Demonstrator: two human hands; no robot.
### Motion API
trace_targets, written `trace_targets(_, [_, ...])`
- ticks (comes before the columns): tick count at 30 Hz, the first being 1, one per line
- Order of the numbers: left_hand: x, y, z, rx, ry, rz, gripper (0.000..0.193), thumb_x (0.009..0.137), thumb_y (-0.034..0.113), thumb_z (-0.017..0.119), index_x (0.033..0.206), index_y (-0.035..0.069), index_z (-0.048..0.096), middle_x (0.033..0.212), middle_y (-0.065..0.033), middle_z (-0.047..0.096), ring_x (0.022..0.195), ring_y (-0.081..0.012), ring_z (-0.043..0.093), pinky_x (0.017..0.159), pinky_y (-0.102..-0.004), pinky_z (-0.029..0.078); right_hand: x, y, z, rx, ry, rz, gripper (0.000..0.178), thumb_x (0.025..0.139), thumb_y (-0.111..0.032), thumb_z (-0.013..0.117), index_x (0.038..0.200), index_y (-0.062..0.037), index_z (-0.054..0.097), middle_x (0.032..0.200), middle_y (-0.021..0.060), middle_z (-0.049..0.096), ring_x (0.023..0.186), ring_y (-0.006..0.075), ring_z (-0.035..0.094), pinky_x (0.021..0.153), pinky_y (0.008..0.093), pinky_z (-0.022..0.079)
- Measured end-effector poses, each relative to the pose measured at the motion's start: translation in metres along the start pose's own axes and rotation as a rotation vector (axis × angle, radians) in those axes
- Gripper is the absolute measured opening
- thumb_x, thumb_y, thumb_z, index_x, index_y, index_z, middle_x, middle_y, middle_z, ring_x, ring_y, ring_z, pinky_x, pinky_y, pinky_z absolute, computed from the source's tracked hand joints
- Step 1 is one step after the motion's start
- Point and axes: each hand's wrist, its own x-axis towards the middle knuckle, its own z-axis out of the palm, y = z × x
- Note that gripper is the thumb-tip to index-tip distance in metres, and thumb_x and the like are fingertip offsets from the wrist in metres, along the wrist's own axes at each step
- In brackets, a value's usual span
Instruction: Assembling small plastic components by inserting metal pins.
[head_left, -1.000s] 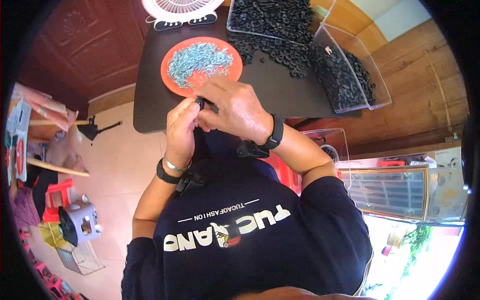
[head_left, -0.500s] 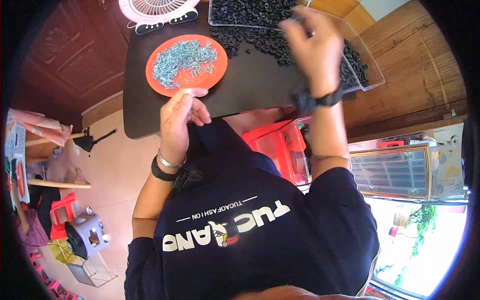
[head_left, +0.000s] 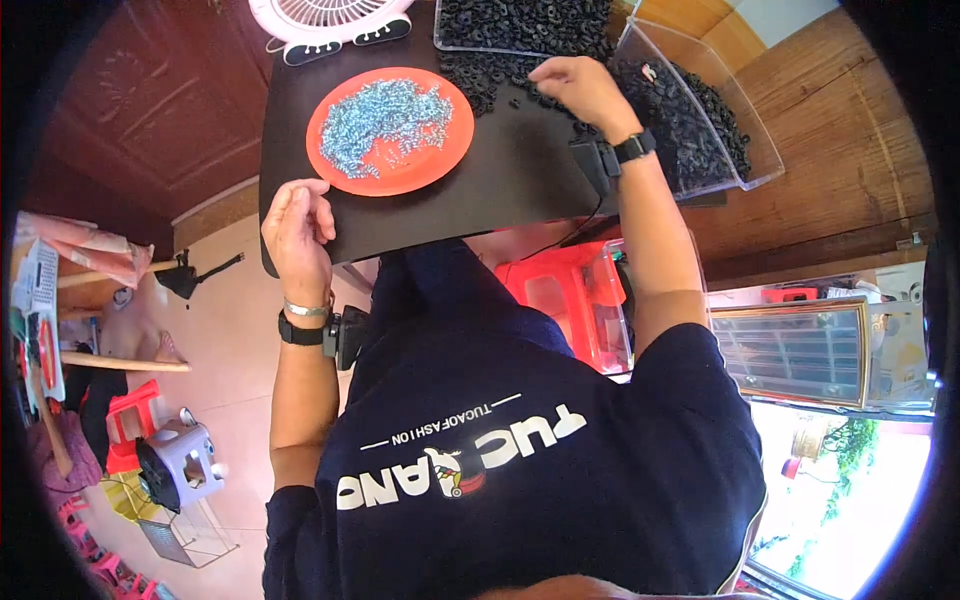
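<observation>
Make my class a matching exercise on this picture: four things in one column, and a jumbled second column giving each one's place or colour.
Column one
1. Plate
2. Fan
3. Left hand
4. Right hand

Column two
A. By the loose black parts, right of the plate
B. Pale pink and white, at the far side of the table
C. At the table's near-left corner
D. Orange-red, bearing small silvery springs

Right pairs: 1-D, 2-B, 3-C, 4-A

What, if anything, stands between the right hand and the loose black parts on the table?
Nothing visible. In this view, the right hand overlaps the edge of the loose black parts; whether it touches them is unclear.
</observation>
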Motion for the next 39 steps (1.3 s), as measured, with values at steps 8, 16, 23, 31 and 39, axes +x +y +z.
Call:
trace_targets(8, [-0.003,0.0,0.002,0.077,-0.053,-0.007,0.025,0.094,0.021,0.045,0.093,0.0,0.058,0.06,-0.0002,0.047,0.051,-0.0063,0.038,0.046,-0.0198,0.026,0.012,-0.004,0.038,-0.249,-0.076,-0.019,0.019,0.072,-0.016,0.063,0.089,-0.0102,0.067,0.086,0.0138,0.066,0.085,0.0331,0.062,0.074,0.0417,0.049])
trace_targets(16, [-0.006,0.0,0.005,0.161,-0.045,0.025,0.024,0.094,0.018,0.044,0.093,-0.001,0.058,0.061,-0.0004,0.046,0.052,-0.0069,0.038,0.048,-0.0197,0.027,0.02,0.027,0.027,-0.215,0.287,-0.008,0.02,0.08,-0.018,0.06,0.098,-0.0117,0.067,0.094,0.0123,0.063,0.091,0.0328,0.059,0.082,0.0418,0.047])
trace_targets(23, [-0.007,0.0,0.007,0.172,-0.03,0.044,0.024,0.092,0.019,0.048,0.089,-0.001,0.06,0.059,0.001,0.046,0.051,-0.0053,0.037,0.046,-0.0189,0.026,0.017,0.02,0.049,-0.38,0.218,-0.126,0.02,0.078,-0.015,0.063,0.096,-0.0098,0.068,0.101,0.011,0.06,0.098,0.0312,0.054,0.088,0.0378,0.045])
trace_targets(31, [-0.006,0.0,0.007,0.208,-0.034,0.061,0.024,0.093,0.019,0.048,0.09,-0.001,0.06,0.06,0.0011,0.046,0.052,-0.0053,0.037,0.047,-0.0187,0.027,0.022,0.023,0.05,-0.223,0.367,-0.13,0.017,0.083,-0.013,0.056,0.095,-0.006,0.065,0.093,0.0137,0.063,0.092,0.0333,0.057,0.083,0.0395,0.045])
trace_targets(39, [-0.006,0.0,0.009,0.195,-0.038,0.027,0.02,0.093,0.016,0.047,0.088,0.001,0.06,0.06,0.002,0.046,0.052,-0.0047,0.038,0.047,-0.0192,0.029,0.019,0.015,0.031,0.838,-0.032,0.121,0.024,0.092,-0.015,0.054,0.11,-0.0006,0.057,0.095,0.0047,0.063,0.079,0.0075,0.056,0.074,0.0223,0.048])
